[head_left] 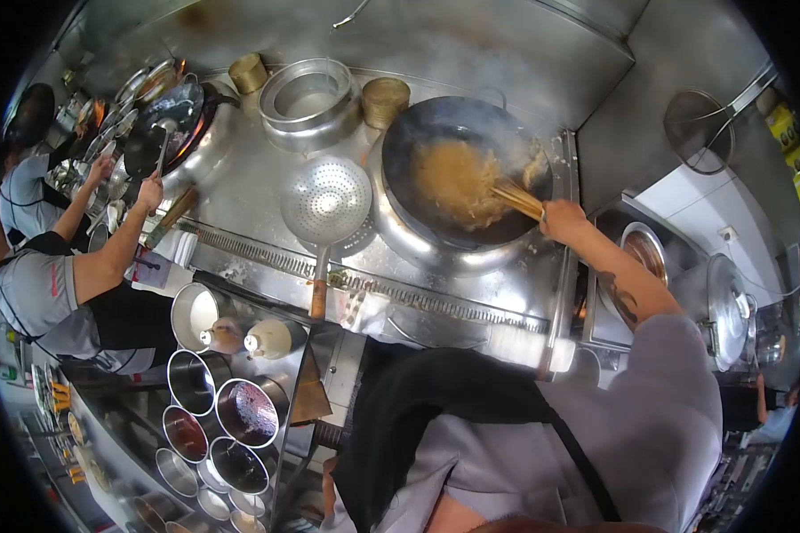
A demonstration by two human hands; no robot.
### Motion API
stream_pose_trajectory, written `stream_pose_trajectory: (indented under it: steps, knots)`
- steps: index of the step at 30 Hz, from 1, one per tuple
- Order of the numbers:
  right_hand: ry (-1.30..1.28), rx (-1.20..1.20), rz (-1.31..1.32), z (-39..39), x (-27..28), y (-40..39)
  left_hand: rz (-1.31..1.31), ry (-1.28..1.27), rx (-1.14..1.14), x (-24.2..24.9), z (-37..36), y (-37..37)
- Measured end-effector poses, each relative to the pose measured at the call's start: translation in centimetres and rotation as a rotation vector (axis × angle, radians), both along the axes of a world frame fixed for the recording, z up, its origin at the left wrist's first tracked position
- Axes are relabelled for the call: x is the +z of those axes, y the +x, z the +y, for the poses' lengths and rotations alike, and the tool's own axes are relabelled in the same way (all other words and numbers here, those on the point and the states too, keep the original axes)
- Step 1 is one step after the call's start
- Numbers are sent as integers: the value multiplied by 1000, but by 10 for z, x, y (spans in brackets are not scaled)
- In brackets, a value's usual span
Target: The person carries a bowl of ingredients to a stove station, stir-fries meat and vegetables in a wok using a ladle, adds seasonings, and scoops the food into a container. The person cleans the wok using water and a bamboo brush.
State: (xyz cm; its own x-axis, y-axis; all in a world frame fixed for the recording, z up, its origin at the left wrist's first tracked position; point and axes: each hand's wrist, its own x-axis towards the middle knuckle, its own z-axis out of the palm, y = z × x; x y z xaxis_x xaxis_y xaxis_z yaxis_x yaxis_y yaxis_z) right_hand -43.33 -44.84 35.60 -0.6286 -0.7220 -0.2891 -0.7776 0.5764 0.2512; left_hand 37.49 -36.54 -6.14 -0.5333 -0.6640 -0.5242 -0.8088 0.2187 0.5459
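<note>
My right hand (564,220) is closed round the end of a bamboo wok brush (517,198). The brush's far end dips into cloudy brown liquid (453,182) inside a large black wok (409,142), and steam rises from its right side. A metal perforated strainer ladle (327,197) lies left of the wok, its wooden handle toward me. My left hand is out of view; only a bit of that arm shows low beside my apron.
A metal pot (280,133) and a brass-coloured container (386,102) stand behind the strainer. Sauce containers (247,412) and squeeze bottles (274,339) crowd the lower left. A co-worker (53,298) handles another wok (164,124) on the left. A lidded pot (725,311) stands at right.
</note>
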Motion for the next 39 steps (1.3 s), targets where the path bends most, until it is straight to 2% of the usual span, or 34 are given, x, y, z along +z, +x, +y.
stream_pose_trajectory:
  steps: [3, 5, 6, 8, 10, 12, 14, 15, 16, 17, 20, 22, 25, 26, 28, 29, 30, 32, 36, 38, 39]
  knots:
    - [-129, -5, 7, -14, -14, -44, 11, -234, -260, 0, -20, -8]
    - [-263, -31, 19, -55, -27, -76, 13, -387, -436, 6, -24, -7]
    - [-323, -64, -6, -86, -26, -71, 7, -390, -432, 15, -11, 3]
    - [-364, -71, -133, -136, -32, -58, 100, 824, 1130, 31, -28, -30]
    - [-319, -46, -234, -161, -28, 2, 26, 816, 1152, 57, -32, -38]
    - [-328, 80, -130, -162, -64, 33, -42, 821, 1160, 66, -30, -43]
    - [-210, 151, -135, -135, -46, 64, -181, 732, 997, 38, -16, -18]
    - [-176, 226, -134, -114, -30, 76, -179, 737, 1004, 31, 16, 24]
    - [-143, 301, -134, -95, -20, 74, -214, 202, 282, 36, 24, 26]
    - [-141, 308, -134, -85, -19, 60, -222, -335, -443, 17, 7, 8]
    - [-19, 271, -19, -88, -10, 17, -120, -346, -406, 6, 9, 7]
    - [-102, 153, 23, -121, -40, -26, -19, -352, -378, 7, 9, 2]
    - [-196, 115, 30, -131, -65, -10, 114, -374, -315, 5, 3, 3]
    - [-198, 111, 26, -122, -57, 5, 155, -378, -302, 6, -2, 6]
    - [5, 267, -45, -96, -21, 37, 248, -372, -274, 4, -2, 4]
    - [-24, 237, -17, -92, -23, 24, 287, -360, -262, 10, 2, 7]
    - [-7, 182, -92, -97, -12, 13, 281, -352, -269, 19, 2, 10]
    - [-160, 137, -90, -126, -28, -16, 230, -130, -375, 44, -13, -1]
    - [-216, -21, -78, -163, -48, 6, 72, -51, -487, 32, -20, -5]
    - [-130, 191, -67, -137, -47, 39, 85, -31, -438, 33, -22, -7]
    - [-129, 191, -65, -122, -35, 49, 93, -21, -408, 32, -22, -6]
